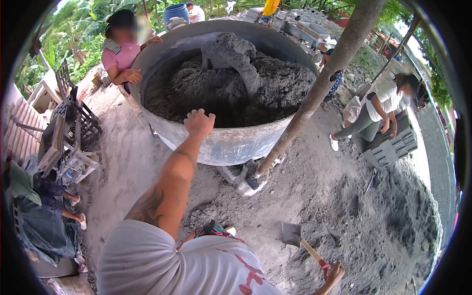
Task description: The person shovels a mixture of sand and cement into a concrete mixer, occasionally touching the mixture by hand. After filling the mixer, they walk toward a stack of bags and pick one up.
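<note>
Grey-bladed shovel with wooden handle (297,237) sits blade-down on sandy ground beside the grey sand pile (393,221), right hand (334,273) grip clamped on its handle end. Left hand (199,122) grip closed over the rim of the big round metal mixing pan (221,145) (probably bracing).

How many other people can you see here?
6, maybe more hidden: a person in pink behind the tub, a bending person at right, a half-hidden person behind the pole, a person in yellow and a person in white far off at top, and legs at left.
</note>
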Motion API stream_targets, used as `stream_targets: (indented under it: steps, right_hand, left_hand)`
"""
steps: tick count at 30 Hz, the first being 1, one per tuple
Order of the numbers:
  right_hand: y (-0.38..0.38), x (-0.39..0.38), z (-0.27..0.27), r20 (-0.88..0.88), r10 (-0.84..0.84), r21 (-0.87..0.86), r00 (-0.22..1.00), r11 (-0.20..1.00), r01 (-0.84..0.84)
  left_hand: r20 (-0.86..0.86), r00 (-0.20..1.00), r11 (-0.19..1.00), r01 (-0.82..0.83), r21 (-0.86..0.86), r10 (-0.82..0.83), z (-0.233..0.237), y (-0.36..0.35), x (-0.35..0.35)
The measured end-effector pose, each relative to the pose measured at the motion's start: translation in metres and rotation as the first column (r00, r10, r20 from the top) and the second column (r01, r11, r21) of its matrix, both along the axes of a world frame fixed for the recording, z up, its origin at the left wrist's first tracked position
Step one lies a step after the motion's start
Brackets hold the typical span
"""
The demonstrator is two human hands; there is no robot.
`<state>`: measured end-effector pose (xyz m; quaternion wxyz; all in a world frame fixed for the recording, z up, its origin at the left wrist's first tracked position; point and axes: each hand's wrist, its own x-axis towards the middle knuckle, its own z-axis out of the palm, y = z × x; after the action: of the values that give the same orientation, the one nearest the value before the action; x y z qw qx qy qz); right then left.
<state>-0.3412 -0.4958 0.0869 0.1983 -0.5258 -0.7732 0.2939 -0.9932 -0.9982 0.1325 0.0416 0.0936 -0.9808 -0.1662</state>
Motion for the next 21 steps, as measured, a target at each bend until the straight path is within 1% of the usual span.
stream_targets:
  steps: [2,3,4,5,7,9,12,14,16,17,19,20,21]
  right_hand:
    - [0.016,0.017,-0.018,0.011,0.036,0.070,0.999,0.997,-0.036]
    - [0.013,0.018,-0.013,0.009,0.028,0.073,1.000,0.997,-0.029]
    - [0.010,0.019,-0.008,0.035,0.037,0.063,0.999,0.997,-0.040]
    - [0.005,0.019,-0.006,0.061,0.044,0.051,0.997,0.998,-0.047]
    - [0.008,0.036,-0.011,0.078,0.004,0.036,0.997,0.999,-0.007]
    - [0.008,0.056,-0.020,0.096,-0.028,0.014,0.995,1.000,0.026]
    - [0.007,0.075,-0.027,0.192,-0.063,0.128,0.979,0.991,0.039]
    - [-0.005,0.079,-0.033,0.143,-0.073,0.147,0.987,0.988,0.052]
    - [-0.011,0.095,-0.044,-0.024,-0.229,0.010,0.973,0.973,0.229]
    - [-0.016,0.105,-0.046,-0.027,-0.226,0.008,0.974,0.974,0.226]
    - [-0.014,0.131,-0.061,0.195,-0.102,0.227,0.975,0.972,0.056]
    - [-0.014,0.139,-0.068,0.307,-0.062,0.324,0.950,0.945,-0.043]
    - [-0.018,0.144,-0.069,0.392,-0.061,0.366,0.918,0.926,-0.095]
  left_hand:
    - [0.027,1.000,1.000,0.004,-0.004,-0.004,0.000,0.000,0.000]
    - [0.059,0.998,1.000,0.004,-0.013,-0.003,0.001,0.001,0.000]
    - [0.089,0.996,1.000,0.005,-0.022,-0.003,0.003,0.002,-0.001]
    - [0.082,0.996,1.000,0.017,-0.022,-0.016,0.006,0.003,-0.003]
    - [0.178,0.984,1.000,-0.008,-0.018,0.011,0.009,0.004,-0.003]
    - [0.207,0.978,1.000,-0.001,-0.017,0.005,0.006,0.004,-0.007]
    - [0.254,0.967,1.000,-0.009,-0.012,0.012,0.009,0.003,-0.007]
    - [0.266,0.964,1.000,-0.011,-0.010,0.013,0.011,0.003,-0.008]
    - [0.278,0.960,1.000,-0.014,0.006,0.012,0.009,0.002,-0.009]
    - [0.275,0.961,1.000,-0.017,0.005,0.015,0.008,0.003,-0.008]
    - [0.252,0.968,0.999,-0.029,0.044,0.017,0.010,0.002,-0.006]
    - [0.249,0.968,0.999,-0.040,0.035,0.030,0.010,0.000,-0.005]
    - [0.244,0.969,0.998,-0.045,0.034,0.035,0.009,0.000,-0.006]
